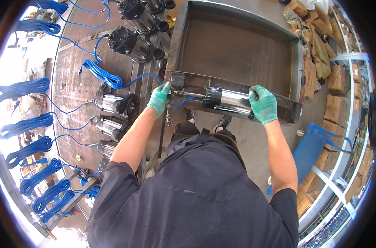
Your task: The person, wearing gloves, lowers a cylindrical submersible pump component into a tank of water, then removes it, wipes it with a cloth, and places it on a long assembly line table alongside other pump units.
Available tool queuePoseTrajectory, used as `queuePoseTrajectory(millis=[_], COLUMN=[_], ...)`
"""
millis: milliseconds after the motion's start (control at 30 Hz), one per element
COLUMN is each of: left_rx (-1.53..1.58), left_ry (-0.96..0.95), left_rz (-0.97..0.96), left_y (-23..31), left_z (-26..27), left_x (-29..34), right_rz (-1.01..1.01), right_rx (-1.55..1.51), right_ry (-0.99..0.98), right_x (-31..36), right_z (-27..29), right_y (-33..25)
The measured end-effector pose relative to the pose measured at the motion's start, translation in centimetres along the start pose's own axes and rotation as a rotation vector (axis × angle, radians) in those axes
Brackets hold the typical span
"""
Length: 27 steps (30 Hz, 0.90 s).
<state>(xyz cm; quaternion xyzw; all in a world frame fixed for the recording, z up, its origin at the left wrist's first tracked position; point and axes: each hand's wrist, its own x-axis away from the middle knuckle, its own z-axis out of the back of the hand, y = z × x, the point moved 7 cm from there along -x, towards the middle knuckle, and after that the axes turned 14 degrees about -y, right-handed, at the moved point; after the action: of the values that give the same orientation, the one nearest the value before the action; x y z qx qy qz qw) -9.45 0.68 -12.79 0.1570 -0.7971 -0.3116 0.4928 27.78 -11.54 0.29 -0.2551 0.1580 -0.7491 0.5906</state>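
Note:
A pump (233, 101) with a shiny steel cylinder and black ends lies sideways along the near edge of an open metal tank (180, 41). My right hand (263, 104), in a green glove, is closed around the pump's right end. To the left, my green-gloved left hand (158, 100) is closed, with thumb and fingers pinching a metal fitting (176, 91) in line with the pump's left end. The fingers partly cover that fitting. A blue cable (143, 76) passes behind my left hand from a coiled bundle (101, 73), and a blue length shows near the pump.
Several steel-and-black pumps (113, 103) stand or lie on the brown workbench (74, 80) at left. Coiled blue cables (24, 89) hang along its far left edge. At right are a blue panel (310, 151), cardboard boxes (336, 109) and a metal shelf frame (363, 99).

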Motion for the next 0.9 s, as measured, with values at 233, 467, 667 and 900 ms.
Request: queuePoseTrajectory(millis=[233,467,667,900], left_rx=[0.009,-0.079,-0.126,-0.164], left_ry=[-0.021,-0.005,0.023,0.057], left_rz=[0.005,-0.028,-0.031,0.009], left_y=[0.0,-0.1,0.1,-0.2], left_z=[-0.8,-1.0,-1.4,-1.1], left_x=[-0.6,-1.0,-1.1,-1.3], right_rz=[-0.004,0.026,-0.037,-0.034], right_rx=[0.011,0.028,0.005,0.010], right_ry=[0.011,0.050,0.054,0.059], right_x=[-0.1,-0.1,-0.2,-0.2], right_z=[-0.1,0.3,0.3,0.2], right_y=[0.0,-1.0,-0.9,-1.0])
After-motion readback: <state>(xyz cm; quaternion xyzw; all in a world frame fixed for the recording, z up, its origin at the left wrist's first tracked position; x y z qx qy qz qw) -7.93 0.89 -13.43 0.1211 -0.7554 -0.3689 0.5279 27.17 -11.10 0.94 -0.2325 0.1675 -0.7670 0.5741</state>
